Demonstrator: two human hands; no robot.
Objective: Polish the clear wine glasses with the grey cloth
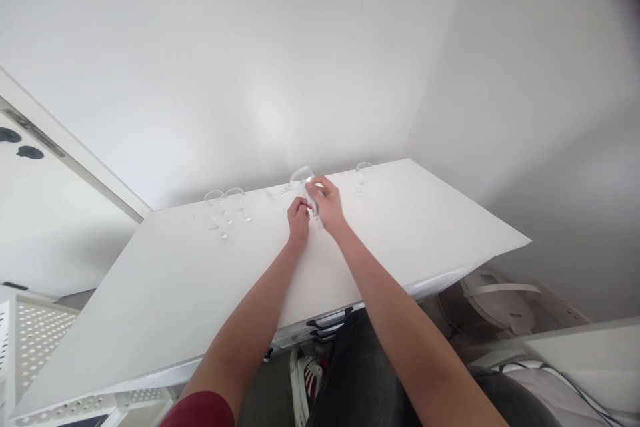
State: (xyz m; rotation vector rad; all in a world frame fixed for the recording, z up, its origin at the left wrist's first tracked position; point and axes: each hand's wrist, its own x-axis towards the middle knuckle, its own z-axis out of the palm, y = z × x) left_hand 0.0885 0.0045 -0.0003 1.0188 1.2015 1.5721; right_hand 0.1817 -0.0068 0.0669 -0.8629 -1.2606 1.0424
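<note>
A clear wine glass [302, 174] is tilted over the far middle of the white table, its stem and foot pointing left. The fingers of my right hand [327, 203] are closed at the bowl's right side. Just below, my left hand [299, 219] has its fingers curled in against a small whitish, cloth-like piece [319, 221] between both hands. Its shape is blurred, and whether the left fingers grip it is hidden. Upright on the table to the left stand more clear glasses [235, 200], and another stemmed glass [363, 175] stands to the right.
The white table [175, 307] meets the wall along its far edge. A perforated white rack [43, 333] is at the lower left. Under the right table edge sits a round, light-coloured container with a handle [500, 303]. Dark handles [330, 325] show below the front edge.
</note>
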